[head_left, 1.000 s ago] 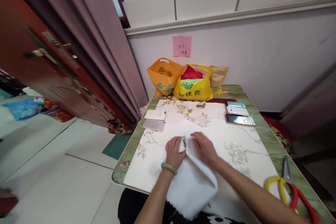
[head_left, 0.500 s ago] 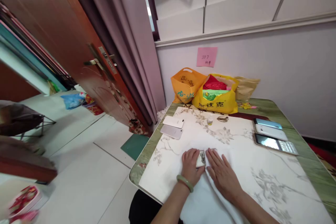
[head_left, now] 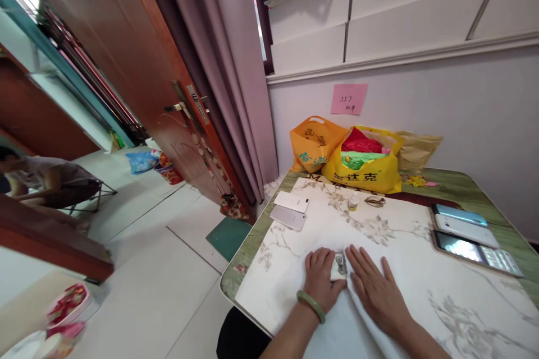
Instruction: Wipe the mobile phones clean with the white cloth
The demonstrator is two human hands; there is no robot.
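Observation:
A white fluffy cloth (head_left: 337, 331) lies on the table's near edge, folded over a small pale object (head_left: 338, 267) with a metal clip that peeks out between my hands. My left hand (head_left: 322, 280), with a green bangle on its wrist, curls its fingers round that object through the cloth. To its right, my right hand (head_left: 377, 289) lies flat on the cloth with fingers stretched out, pressing it down.
The table (head_left: 463, 190) has a green rim and a white flowered cover. Two phones (head_left: 289, 210) lie at the left, three more (head_left: 467, 233) at the right. An orange bag (head_left: 314, 143) and a yellow bag (head_left: 364, 165) stand at the back. A door (head_left: 138, 84) and curtain (head_left: 227, 67) are to the left.
The view has swung left and up, so the hands now sit low in the picture. My right hand has flattened out on the cloth; the left keeps its hold.

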